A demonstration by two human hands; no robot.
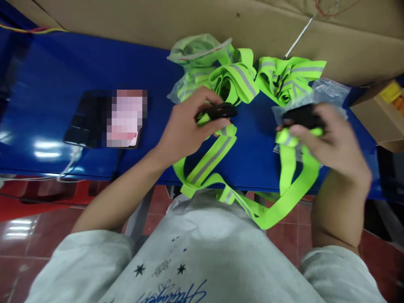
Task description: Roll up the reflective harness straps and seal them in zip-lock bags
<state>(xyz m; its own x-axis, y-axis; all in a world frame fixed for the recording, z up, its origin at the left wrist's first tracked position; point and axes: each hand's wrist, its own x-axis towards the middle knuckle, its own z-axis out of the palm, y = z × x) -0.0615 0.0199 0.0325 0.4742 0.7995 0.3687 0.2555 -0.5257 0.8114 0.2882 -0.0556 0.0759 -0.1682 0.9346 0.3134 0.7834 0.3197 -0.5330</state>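
My left hand is closed around a bundled black cord and a fold of neon-yellow reflective strap with a grey stripe. The strap hangs in loops over the table's front edge, across my lap, and runs up to my right hand. That hand, slightly blurred, grips a flat black piece together with the strap's other end. What the black piece is, I cannot make out. Beyond my hands lie more coiled reflective straps, some in a clear plastic bag, and another strap bundle.
A blue table stretches before me, with a cardboard wall behind it. To the left lie a phone with a blurred screen and a black device with a white cable. Far right stands a cardboard box.
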